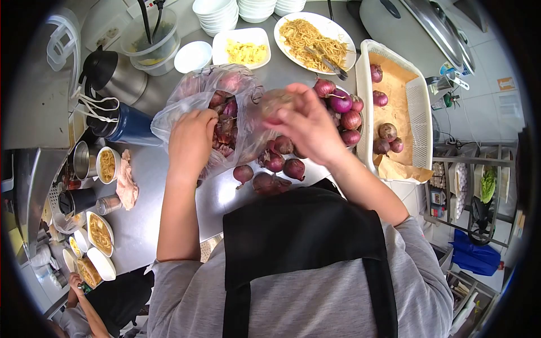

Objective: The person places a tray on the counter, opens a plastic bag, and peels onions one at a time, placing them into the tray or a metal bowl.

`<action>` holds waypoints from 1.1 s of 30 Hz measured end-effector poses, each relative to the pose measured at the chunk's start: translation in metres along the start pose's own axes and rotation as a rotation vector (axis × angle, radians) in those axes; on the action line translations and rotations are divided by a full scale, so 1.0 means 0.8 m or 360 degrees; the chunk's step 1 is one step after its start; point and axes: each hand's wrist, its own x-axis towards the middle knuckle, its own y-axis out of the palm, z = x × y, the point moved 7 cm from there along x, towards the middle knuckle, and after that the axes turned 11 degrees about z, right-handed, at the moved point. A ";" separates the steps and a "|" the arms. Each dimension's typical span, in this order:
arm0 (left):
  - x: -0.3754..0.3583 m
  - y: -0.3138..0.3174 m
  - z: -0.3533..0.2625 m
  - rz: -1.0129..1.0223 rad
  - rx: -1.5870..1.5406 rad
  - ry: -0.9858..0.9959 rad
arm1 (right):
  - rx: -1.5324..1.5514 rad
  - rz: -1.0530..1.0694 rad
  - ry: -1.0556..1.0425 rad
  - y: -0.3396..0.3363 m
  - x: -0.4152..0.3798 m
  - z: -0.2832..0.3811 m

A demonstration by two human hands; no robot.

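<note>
Left hand (190,134): fingers curled over the mouth of a thin, clear plastic bag (248,147); whether they pinch the film or press on the contents, cannot tell. Right hand (301,115): thumb and fingers bent around a blurred brownish-pink item (274,104), just right of the bag; onion or loose skin, cannot tell, nor how firmly it is gripped.

Bag rests on the metal table (141,225), opening upward, with red onions and dark papery skins visible inside. Loose onions (274,163) lie on the table between the bag and the black apron (304,242), some with skin flaking away.

Right of the right hand: heaped red onions (350,120), close against a white basket (425,101). Basket is lined with brown paper (403,73) and contains five onions, two toward the far end, three clustered nearer the person.

Behind the work: square dish (218,48) of yellow pieces; oval plate (351,49) of noodles, tongs (337,69) resting on it.
</note>
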 end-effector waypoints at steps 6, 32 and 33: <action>0.000 0.016 -0.015 -0.0016 0.0381 0.0010 | -0.0610 -0.0748 -0.0383 -0.158 -0.049 0.151; -0.021 -0.010 0.004 0.0160 -0.1974 -0.0140 | -0.1109 0.0434 0.0101 0.066 0.016 0.002; -0.026 -0.010 0.002 0.0152 -0.1973 -0.0143 | -0.1027 0.0453 0.0117 0.074 0.019 -0.005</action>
